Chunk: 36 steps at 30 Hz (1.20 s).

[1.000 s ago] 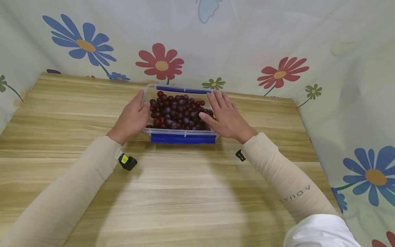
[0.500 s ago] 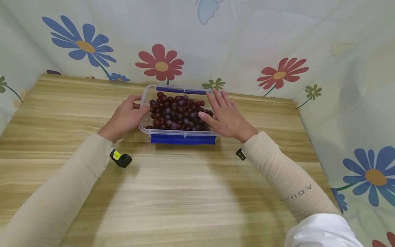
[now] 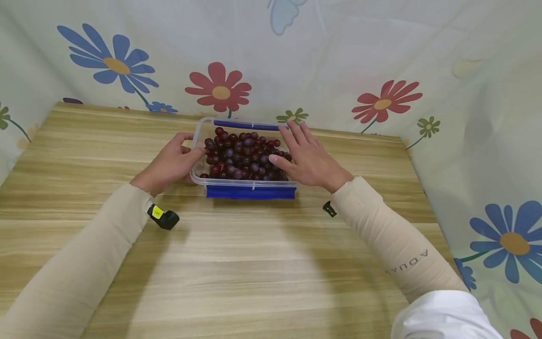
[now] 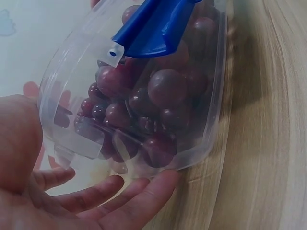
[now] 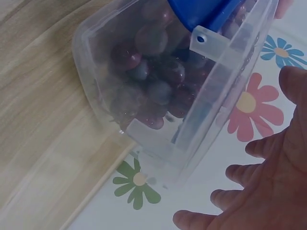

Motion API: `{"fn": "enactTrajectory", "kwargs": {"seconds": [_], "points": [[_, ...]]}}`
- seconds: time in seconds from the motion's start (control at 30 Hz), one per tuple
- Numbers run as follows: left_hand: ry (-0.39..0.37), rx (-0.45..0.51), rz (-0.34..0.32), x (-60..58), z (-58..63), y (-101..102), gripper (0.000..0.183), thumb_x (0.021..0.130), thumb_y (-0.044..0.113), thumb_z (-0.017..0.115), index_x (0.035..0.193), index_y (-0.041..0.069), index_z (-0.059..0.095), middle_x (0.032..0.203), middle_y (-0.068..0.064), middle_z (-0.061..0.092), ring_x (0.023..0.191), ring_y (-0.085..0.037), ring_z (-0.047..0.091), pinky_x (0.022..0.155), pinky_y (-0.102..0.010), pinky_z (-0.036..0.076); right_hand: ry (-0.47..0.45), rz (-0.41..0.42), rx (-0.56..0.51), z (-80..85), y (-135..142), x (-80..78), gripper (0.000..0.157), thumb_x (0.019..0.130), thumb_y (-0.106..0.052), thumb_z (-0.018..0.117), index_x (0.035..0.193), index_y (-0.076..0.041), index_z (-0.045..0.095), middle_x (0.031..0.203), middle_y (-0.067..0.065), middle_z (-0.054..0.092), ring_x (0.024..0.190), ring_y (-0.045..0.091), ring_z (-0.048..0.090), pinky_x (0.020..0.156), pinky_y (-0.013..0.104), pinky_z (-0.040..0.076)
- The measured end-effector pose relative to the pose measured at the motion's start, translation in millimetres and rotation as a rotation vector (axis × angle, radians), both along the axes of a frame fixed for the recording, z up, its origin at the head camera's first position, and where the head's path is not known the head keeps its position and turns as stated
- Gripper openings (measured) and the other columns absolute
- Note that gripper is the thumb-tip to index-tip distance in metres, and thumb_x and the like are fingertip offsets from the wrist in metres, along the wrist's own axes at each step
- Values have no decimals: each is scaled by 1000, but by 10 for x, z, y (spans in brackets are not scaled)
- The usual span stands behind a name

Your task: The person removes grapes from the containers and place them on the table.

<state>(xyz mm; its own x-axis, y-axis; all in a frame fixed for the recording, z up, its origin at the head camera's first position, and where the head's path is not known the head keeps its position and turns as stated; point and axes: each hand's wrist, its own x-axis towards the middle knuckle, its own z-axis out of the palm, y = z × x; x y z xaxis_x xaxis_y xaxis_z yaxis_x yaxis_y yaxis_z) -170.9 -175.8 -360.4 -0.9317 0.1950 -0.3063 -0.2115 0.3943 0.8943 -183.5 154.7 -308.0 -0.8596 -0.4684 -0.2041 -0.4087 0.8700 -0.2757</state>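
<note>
A clear plastic box (image 3: pixel 251 183) with a blue clip (image 3: pixel 251 192) along its front stands on the table, full of dark red and purple grapes (image 3: pixel 243 157). My left hand (image 3: pixel 167 162) is at its left end, thumb tip over the rim and fingers outside the wall. In the left wrist view, the fingers (image 4: pixel 144 203) are spread and nearly straight, close beneath the box's end. My right hand (image 3: pixel 311 162) lies flat over the right end, covering part of that rim. The right wrist view shows its fingers (image 5: pixel 242 175) straight and spaced apart, nothing held.
The wooden table (image 3: pixel 262 263) extends in front and to both sides of the box. A flower-printed cloth (image 3: pixel 296 61) rises right behind it and along both sides. A black wrist strap piece (image 3: pixel 164 218) hangs below the left cuff.
My left hand has shifted left and its fingers have loosened from the box's left end, uncovering the rim corner. My right hand has slid very slightly left; the box stays in place.
</note>
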Motion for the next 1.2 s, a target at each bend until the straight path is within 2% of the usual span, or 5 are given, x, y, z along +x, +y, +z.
{"fn": "enactTrajectory", "kwargs": {"seconds": [0.17,0.5,0.87,1.0,1.2], "points": [[1,-5,6,6,-13,-5,66,109,38,47,164,17,17,144,-28,48,121,-44,61,81,-44,67,-8,16,6,3,-32,-13,83,108,-59,39,169,-17,2,177,8,-7,164,34,-11,136,54,3],[29,23,5,3,-19,-11,69,110,33,49,165,44,9,149,-28,42,117,-48,62,79,-53,66,-13,38,7,41,-75,-9,83,108,-59,40,169,-18,1,178,8,-6,164,34,-11,136,52,2],[43,-6,1,-19,-57,-28,62,110,35,49,163,44,18,149,-26,42,107,-39,61,79,-50,67,-34,75,32,89,-111,-83,82,109,-57,39,169,-17,1,177,10,-5,164,34,-13,136,51,1],[53,-15,1,-11,-64,-32,60,111,35,47,164,44,20,143,-25,46,91,-31,61,75,-47,67,-49,104,69,98,-138,-122,83,108,-60,39,169,-18,3,178,9,-2,164,35,-9,136,52,6],[57,-8,1,26,-52,-21,60,111,35,47,164,43,20,139,-25,49,85,-29,60,74,-46,67,-107,142,108,103,-218,-145,84,106,-65,37,169,-23,2,178,4,-2,165,32,-5,136,53,12]]}}
